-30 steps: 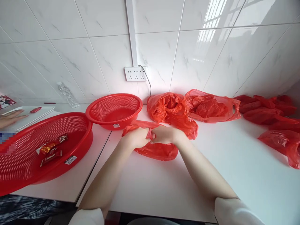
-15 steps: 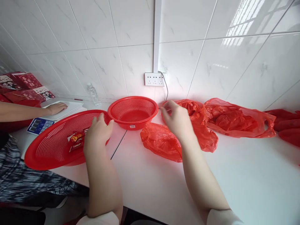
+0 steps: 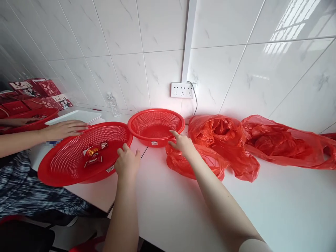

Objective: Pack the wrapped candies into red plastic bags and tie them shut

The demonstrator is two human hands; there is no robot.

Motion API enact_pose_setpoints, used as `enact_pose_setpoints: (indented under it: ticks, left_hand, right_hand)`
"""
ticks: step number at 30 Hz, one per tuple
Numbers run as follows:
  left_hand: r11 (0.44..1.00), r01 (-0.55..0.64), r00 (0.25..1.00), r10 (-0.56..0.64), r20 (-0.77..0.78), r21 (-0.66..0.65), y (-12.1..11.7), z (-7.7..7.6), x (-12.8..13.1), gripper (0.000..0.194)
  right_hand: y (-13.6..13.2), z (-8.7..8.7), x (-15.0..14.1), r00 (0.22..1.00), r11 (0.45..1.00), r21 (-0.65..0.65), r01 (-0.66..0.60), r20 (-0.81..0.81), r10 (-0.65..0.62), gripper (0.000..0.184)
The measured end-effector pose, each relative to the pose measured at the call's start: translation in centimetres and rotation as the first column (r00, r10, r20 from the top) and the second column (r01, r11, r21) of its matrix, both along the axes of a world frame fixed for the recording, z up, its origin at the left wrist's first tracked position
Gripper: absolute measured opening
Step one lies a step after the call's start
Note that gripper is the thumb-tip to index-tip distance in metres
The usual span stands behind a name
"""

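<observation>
My left hand (image 3: 127, 161) is at the right edge of a large red plastic basket (image 3: 61, 164), its fingers bent near the rim and its thumb apart. No object shows in it. Inside that basket lie several small wrapped sweets (image 3: 93, 154). A smaller round red basket (image 3: 157, 131) stands against the wall; my right hand (image 3: 183, 144) is at its right rim, index finger stretched out and thumb apart, holding nothing visible. Beneath my right hand lies a crumpled red plastic bag (image 3: 181, 164).
More red plastic bags (image 3: 223, 134) lie to the right along the wall. A co-worker's hand (image 3: 64, 129) reaches over the large basket's left rim. Behind it are a white tray (image 3: 76, 117), a plastic bottle (image 3: 113, 105) and red gift boxes (image 3: 47, 89). A socket strip (image 3: 182, 90) is on the wall.
The view has shifted left. My left hand has gone from over the large basket to its right rim, my right hand from the bags to the small basket. The co-worker's hand has come forward.
</observation>
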State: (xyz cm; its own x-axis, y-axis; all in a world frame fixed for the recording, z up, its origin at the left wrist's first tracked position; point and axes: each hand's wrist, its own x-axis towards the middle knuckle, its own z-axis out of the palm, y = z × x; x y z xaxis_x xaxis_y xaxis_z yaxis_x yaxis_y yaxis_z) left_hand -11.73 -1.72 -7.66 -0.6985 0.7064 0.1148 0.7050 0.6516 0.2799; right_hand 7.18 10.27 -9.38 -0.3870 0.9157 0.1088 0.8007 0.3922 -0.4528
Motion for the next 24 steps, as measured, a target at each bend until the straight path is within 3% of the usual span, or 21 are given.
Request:
enact_pose_setpoints:
  ticks: [3,6,11,14,18,21,24]
  left_hand:
    - [0.999,0.018,1.000,-0.017,-0.016,0.043,0.3,-0.8,0.0,0.072]
    - [0.994,0.039,0.999,-0.038,-0.014,0.103,0.3,-1.5,0.1,0.073]
    - [0.964,0.105,0.993,-0.115,0.026,0.243,0.5,-2.1,0.3,0.070]
    - [0.950,0.125,0.992,-0.129,-0.003,0.285,0.8,-2.5,0.4,0.066]
    - [0.925,0.174,0.983,-0.182,-0.008,0.337,1.2,-2.9,0.6,0.062]
    - [0.883,0.275,0.958,-0.286,-0.027,0.380,1.6,-3.1,1.0,0.058]
    - [0.823,0.390,0.907,-0.420,-0.021,0.413,2.1,-3.3,1.3,0.055]
  right_hand:
    - [0.6,-1.2,-0.5,0.999,0.999,-0.026,0.026,-0.025,-0.026,0.048]
    - [1.1,-2.2,-0.7,0.979,0.998,-0.015,0.066,-0.193,-0.068,0.041]
    - [1.9,-2.4,0.2,0.816,0.989,-0.018,0.150,-0.562,-0.134,0.044]
    - [1.6,-0.7,1.5,0.739,0.989,-0.018,0.148,-0.663,-0.123,0.044]
    - [-0.1,3.0,3.5,0.688,0.984,0.088,0.156,-0.724,-0.044,0.038]
    - [-2.0,5.4,4.5,0.626,0.981,0.162,0.107,-0.778,0.060,0.032]
    - [-3.7,6.7,4.5,0.545,0.984,0.179,0.008,-0.826,0.146,0.031]
